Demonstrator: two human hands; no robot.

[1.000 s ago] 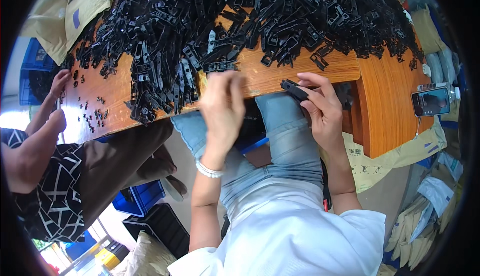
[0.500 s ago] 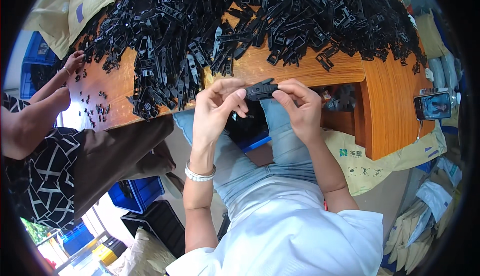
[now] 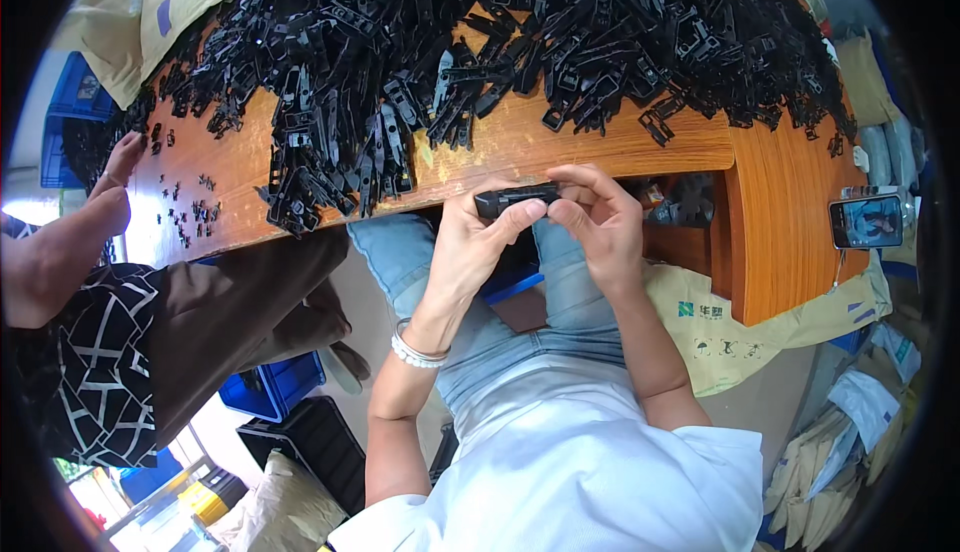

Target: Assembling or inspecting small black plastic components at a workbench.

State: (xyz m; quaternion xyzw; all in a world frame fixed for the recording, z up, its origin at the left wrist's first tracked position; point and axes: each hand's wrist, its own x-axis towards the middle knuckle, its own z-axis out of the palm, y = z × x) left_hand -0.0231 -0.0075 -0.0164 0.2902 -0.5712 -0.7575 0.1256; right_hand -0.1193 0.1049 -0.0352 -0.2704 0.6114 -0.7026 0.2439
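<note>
Just off the table's front edge, both my hands hold a small black plastic part [image 3: 506, 198] level between them. My left hand [image 3: 474, 242] grips its left end, thumb laid along the near side. My right hand [image 3: 603, 232] pinches the right end between thumb and fingers, and the fingertips hide part of it. Its exact kind is hard to make out. Beyond my hands, a large heap of loose black plastic parts [image 3: 345, 117] covers the back of the wooden table [image 3: 490, 152]; many are long and narrow, others frame-shaped.
At the left, a co-worker's hand [image 3: 125, 157] rests by the table, near several tiny black pieces [image 3: 190, 217]. A phone [image 3: 866, 222] stands at the right edge. Below are an open compartment [image 3: 680, 217], a yellow sack [image 3: 720, 342], a blue crate [image 3: 270, 387] and a black crate [image 3: 310, 452].
My left hand has turned and moved right and slightly down, its thumb now closer to my right thumb. The black part has been turned over. The co-worker's hand has shifted left and down.
</note>
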